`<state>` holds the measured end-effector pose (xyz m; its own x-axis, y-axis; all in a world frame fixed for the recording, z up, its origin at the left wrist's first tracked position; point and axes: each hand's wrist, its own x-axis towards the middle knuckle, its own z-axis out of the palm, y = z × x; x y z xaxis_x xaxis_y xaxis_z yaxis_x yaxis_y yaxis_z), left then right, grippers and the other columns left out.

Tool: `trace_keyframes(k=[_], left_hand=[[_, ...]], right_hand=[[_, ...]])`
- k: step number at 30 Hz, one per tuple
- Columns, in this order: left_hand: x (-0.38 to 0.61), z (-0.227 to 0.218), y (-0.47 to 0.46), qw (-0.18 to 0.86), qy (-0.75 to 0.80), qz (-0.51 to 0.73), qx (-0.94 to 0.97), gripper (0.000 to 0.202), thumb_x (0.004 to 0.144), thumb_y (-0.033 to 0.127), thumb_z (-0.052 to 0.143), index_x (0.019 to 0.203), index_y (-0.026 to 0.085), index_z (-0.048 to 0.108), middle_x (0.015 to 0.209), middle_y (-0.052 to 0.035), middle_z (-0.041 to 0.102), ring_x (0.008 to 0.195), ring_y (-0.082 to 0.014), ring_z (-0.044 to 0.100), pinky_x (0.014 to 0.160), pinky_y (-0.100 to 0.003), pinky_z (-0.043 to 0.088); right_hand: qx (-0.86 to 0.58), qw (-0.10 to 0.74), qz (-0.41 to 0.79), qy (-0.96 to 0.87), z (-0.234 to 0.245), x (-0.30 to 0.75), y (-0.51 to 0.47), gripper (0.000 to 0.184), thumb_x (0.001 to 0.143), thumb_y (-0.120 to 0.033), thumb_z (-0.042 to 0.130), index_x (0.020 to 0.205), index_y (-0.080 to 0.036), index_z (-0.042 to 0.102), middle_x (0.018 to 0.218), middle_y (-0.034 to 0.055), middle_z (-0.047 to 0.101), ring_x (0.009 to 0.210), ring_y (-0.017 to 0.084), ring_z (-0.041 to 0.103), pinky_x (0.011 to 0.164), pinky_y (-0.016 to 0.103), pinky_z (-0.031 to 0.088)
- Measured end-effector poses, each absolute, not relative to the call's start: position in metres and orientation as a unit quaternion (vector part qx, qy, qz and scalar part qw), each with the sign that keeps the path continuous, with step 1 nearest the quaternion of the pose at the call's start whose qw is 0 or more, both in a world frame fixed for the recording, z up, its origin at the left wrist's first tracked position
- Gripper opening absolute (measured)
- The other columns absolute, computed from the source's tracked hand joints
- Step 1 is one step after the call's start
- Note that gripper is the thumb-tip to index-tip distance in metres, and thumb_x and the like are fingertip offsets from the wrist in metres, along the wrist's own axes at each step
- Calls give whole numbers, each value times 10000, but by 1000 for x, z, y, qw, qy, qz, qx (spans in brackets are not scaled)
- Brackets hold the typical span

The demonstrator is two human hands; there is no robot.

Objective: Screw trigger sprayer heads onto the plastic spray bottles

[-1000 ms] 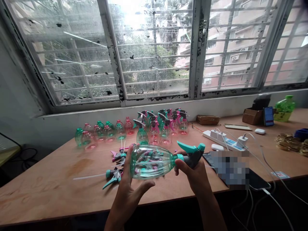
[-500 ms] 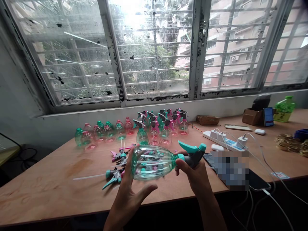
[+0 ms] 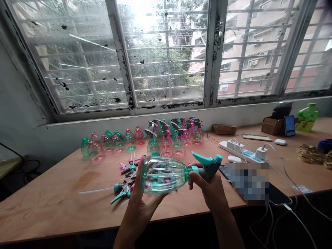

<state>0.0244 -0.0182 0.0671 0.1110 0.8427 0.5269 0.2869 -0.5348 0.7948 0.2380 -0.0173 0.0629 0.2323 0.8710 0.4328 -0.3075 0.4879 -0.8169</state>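
A clear green spray bottle [image 3: 166,174] lies sideways in the air above the near part of the table. Its teal trigger and grey spray head [image 3: 209,167] point right. My left hand [image 3: 141,200] is closed around the bottle's base end, the thumb passing beneath it and partly hidden. At the neck, my right hand [image 3: 210,190] grips the teal collar and spray head with thumb and fingers. Behind and left of the bottle are loose spray heads [image 3: 124,190], pink, teal and grey, some with clear dip tubes; part of the pile shows through the bottle.
Open-necked green and pink bottles [image 3: 94,148] stand at the back left. Beside them are several bottles with spray heads fitted [image 3: 178,141]. To the right lie a white power strip [image 3: 241,152] with cables, a dark tablet [image 3: 278,195], a cardboard box [image 3: 272,125] and a phone [image 3: 289,125].
My left thumb has moved in under the bottle, where before it stuck out to the right, apart from it. The bottle and my right hand have barely moved.
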Motion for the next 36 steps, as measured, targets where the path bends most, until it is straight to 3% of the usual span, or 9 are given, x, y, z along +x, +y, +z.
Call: trace_keyframes(k=[3,6,9,15,21,24,31,36], left_hand=[[24,70,-21,275,406,521,699,1039,799,476,822,1611,419,175,1683,-56,320,1549,-381,279,1233,-541,317],[25,75,-23,300,390,514,702,1011,818,513,792,1619,373,191,1658,-86,369,1511,-392,362,1224,-525,346],[26,77,-23,301,383,518,703,962,842,474,782,1609,396,206,1690,-70,299,1516,-376,358,1214,-509,373],[24,67,-18,259,390,532,705,937,926,395,706,1607,478,68,1726,-13,200,1586,-323,184,1273,-549,200],[24,70,-20,288,401,523,695,1049,810,478,815,1619,410,150,1700,-66,273,1540,-393,293,1247,-556,278],[25,75,-23,294,399,517,698,957,849,525,759,1617,375,208,1686,-79,307,1535,-396,304,1246,-545,293],[24,72,-20,261,385,538,703,896,843,422,800,1567,471,275,1679,-17,312,1540,-358,307,1247,-537,303],[26,69,-21,264,412,530,692,965,812,477,814,1583,462,234,1679,-35,311,1520,-390,337,1250,-589,255]], right_hand=[[-296,726,410,-467,63,238,-18,250,774,-383,850,879,-186,736,556,-26,643,481,177,588,496,316,506],[-294,729,407,-464,64,238,-18,245,776,-366,853,896,-185,740,557,-27,648,478,172,588,499,312,501],[-296,734,404,-459,64,238,-18,248,772,-361,859,896,-184,738,552,-30,650,470,169,585,502,310,495],[-293,735,410,-453,64,237,-18,248,773,-360,861,900,-182,743,557,-27,660,471,170,598,507,307,501],[-293,732,414,-455,64,238,-18,252,767,-361,869,891,-180,745,560,-27,655,477,164,591,499,300,500],[-288,729,419,-458,63,238,-18,256,763,-358,876,897,-181,749,573,-23,661,487,163,595,494,293,499],[-272,735,410,-466,53,241,-9,227,815,-371,842,909,-192,739,566,-27,662,469,164,606,490,292,504],[-276,732,413,-465,54,243,-8,228,809,-365,848,907,-190,739,561,-31,668,467,154,601,487,281,513]])
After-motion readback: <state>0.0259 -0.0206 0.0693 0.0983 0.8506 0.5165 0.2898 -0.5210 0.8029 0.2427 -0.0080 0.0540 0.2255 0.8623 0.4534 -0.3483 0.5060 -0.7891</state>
